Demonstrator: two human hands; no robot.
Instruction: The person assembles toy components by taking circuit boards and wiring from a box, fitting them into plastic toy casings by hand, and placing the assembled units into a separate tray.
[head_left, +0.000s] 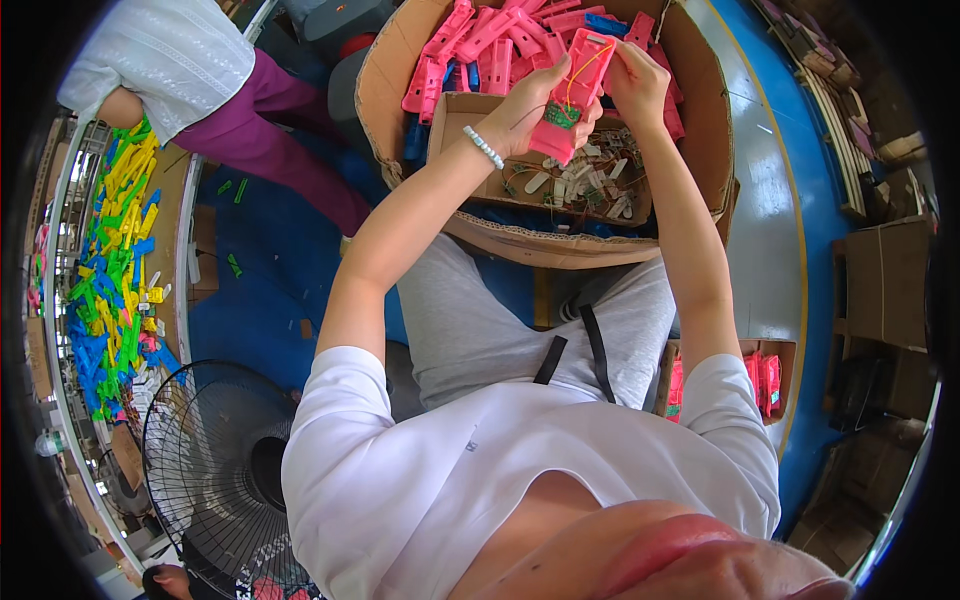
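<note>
Both hands hold a pink plastic shell above a cardboard box.

The left hand point(528, 112) has its grip closed around the pink shell point(576, 92), which has a green circuit board and yellow wire inside; the right hand point(636, 82) pinches its upper edge. It is held over the small tray point(470, 110) inside the big cardboard box point(385, 70).

Pink shell point(572, 95) (green board point(562, 115)); blue floor point(260, 290)

The person wears a plain white short-sleeved T-shirt point(470, 470) with a small dark mark on the chest. The grey soft trousers point(500, 320) have two flat black drawstrings point(575, 350) hanging at the waist. On the left wrist there is a bracelet of small white beads point(484, 147). Both forearms are bare.
</note>
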